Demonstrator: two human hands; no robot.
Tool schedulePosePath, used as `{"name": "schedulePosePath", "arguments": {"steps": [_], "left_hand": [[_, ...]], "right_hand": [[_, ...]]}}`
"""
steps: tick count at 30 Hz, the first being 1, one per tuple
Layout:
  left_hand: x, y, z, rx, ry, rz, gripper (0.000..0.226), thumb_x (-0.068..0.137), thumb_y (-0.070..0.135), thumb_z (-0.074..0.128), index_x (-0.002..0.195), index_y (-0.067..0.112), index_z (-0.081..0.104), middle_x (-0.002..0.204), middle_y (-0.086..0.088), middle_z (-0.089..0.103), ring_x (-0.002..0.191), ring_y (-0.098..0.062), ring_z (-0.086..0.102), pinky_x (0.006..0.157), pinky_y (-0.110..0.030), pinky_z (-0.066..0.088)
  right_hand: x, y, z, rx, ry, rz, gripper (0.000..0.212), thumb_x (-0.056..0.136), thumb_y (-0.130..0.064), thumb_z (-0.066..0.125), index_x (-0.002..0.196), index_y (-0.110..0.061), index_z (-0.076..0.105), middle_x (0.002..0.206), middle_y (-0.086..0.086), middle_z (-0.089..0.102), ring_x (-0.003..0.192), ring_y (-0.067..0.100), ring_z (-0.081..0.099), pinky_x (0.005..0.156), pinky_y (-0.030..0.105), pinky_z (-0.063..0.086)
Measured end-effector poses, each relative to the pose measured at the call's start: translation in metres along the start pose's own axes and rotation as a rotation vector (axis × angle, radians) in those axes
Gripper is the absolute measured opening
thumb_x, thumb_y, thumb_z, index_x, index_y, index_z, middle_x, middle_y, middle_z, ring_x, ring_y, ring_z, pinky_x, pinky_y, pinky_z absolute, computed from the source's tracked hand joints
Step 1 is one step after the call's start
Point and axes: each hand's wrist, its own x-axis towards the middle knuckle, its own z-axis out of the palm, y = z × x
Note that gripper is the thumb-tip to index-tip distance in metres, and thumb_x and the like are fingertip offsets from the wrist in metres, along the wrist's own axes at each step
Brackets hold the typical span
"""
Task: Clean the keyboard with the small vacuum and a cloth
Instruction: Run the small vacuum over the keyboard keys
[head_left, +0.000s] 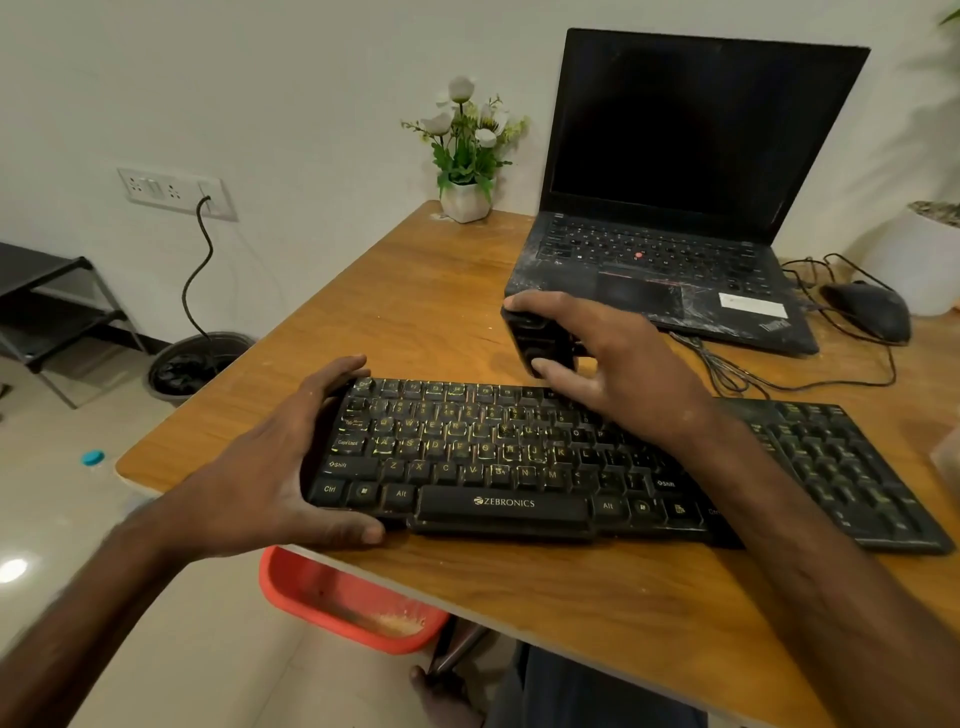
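Judging by the yellowish grit lodged between the keys, the keyboard (498, 457) is far from clean, and I'd say the job is at its very start. It lies flat along the near edge of the wooden table (415, 291), in front of the open laptop (675, 182), and the left and middle blocks of keys look the dirtiest. No cloth is anywhere that I can see, so the wiping half appears not yet begun, and I cannot tell whether any suction has been done at all.

The left hand (270, 467) clamps the keyboard's left end: its thumb (358, 530) presses along the front edge while the other fingers (343, 366) reach over and hook the back corner, spread wide to span the depth of the board. It looks like a steadying hold.

The right hand (613, 353) grips the small vacuum (535, 338), a squat black unit, just behind the top row of keys and close to the laptop's front corner. Its fingers (522, 302) curl over the upper end and the thumb (550, 370) closes on the lower side, so the body is pinched between them. Whether the unit rests on the table or hangs just above it, I cannot make out, nor which way its nozzle faces.

A red tray (322, 597) with pale crumbs in it sits below the table's edge.
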Motion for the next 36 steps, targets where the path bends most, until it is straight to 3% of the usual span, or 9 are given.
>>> {"name": "schedulePosePath", "arguments": {"steps": [4,9,14,18,22,28,31,33,36], "left_hand": [[-0.001,0.001,0.000,-0.005,0.006,0.011,0.136,0.041,0.078,0.087,0.150,0.059,0.007,0.151,0.035,0.031,0.140,0.007,0.034,0.118,-0.041,0.036],[0.000,0.001,0.001,-0.020,0.003,0.010,0.136,0.042,0.077,0.087,0.150,0.059,0.007,0.153,0.032,0.031,0.141,0.006,0.033,0.118,-0.042,0.035],[-0.001,0.001,0.001,-0.028,0.007,0.003,0.136,0.040,0.079,0.087,0.148,0.061,0.006,0.153,0.031,0.032,0.140,0.006,0.034,0.118,-0.042,0.035],[-0.001,0.002,0.001,-0.014,0.000,0.000,0.136,0.041,0.078,0.087,0.149,0.061,0.006,0.153,0.032,0.030,0.140,0.008,0.034,0.118,-0.040,0.036],[-0.001,0.003,0.001,0.000,0.004,-0.001,0.136,0.039,0.080,0.085,0.148,0.062,0.005,0.152,0.032,0.032,0.138,0.010,0.035,0.117,-0.038,0.036],[-0.001,0.003,0.000,-0.005,-0.005,-0.013,0.135,0.040,0.081,0.085,0.147,0.063,0.006,0.151,0.030,0.034,0.137,0.007,0.037,0.116,-0.040,0.038],[-0.001,0.003,0.001,0.009,-0.002,-0.003,0.135,0.041,0.080,0.085,0.148,0.061,0.006,0.150,0.031,0.034,0.137,0.008,0.036,0.117,-0.039,0.037],[-0.001,0.003,0.001,0.016,0.005,-0.002,0.135,0.041,0.080,0.085,0.149,0.061,0.006,0.151,0.031,0.033,0.138,0.009,0.035,0.117,-0.039,0.036],[-0.001,0.002,0.001,0.016,0.003,-0.001,0.134,0.042,0.080,0.085,0.149,0.060,0.006,0.151,0.030,0.033,0.139,0.007,0.035,0.118,-0.040,0.035]], "right_hand": [[-0.003,-0.012,0.003,0.310,0.040,-0.012,0.061,0.086,-0.013,0.074,0.137,-0.030,0.044,0.126,0.001,0.058,0.107,0.011,0.063,0.081,0.026,0.059],[0.003,-0.003,0.009,0.032,-0.007,0.012,0.060,0.092,-0.022,0.066,0.140,-0.040,0.036,0.125,0.003,0.060,0.107,0.016,0.060,0.082,0.039,0.057],[-0.001,-0.014,0.013,0.212,-0.035,-0.048,0.060,0.090,-0.020,0.070,0.140,-0.036,0.039,0.127,0.002,0.059,0.108,0.015,0.062,0.079,0.033,0.060],[0.006,-0.008,0.016,-0.027,-0.018,-0.054,0.060,0.093,-0.023,0.064,0.143,-0.038,0.035,0.123,0.002,0.060,0.105,0.017,0.060,0.078,0.039,0.057],[0.001,-0.016,0.013,0.296,0.046,-0.028,0.059,0.088,-0.015,0.072,0.137,-0.031,0.043,0.124,-0.002,0.057,0.108,0.014,0.062,0.082,0.031,0.059],[0.011,-0.010,0.020,0.022,0.039,-0.021,0.060,0.090,-0.019,0.068,0.139,-0.035,0.037,0.124,0.000,0.060,0.104,0.016,0.061,0.080,0.036,0.058],[0.014,-0.020,0.019,0.330,0.123,0.028,0.059,0.085,-0.011,0.074,0.133,-0.030,0.045,0.120,-0.017,0.055,0.104,0.006,0.062,0.080,0.024,0.059],[0.016,-0.028,0.023,0.487,0.102,0.041,0.059,0.083,-0.005,0.075,0.131,-0.027,0.048,0.120,-0.011,0.055,0.104,0.009,0.063,0.078,0.024,0.059],[0.018,-0.026,0.023,0.312,0.047,0.005,0.062,0.084,-0.008,0.075,0.135,-0.028,0.047,0.123,0.000,0.058,0.104,0.013,0.064,0.080,0.029,0.060]]}}
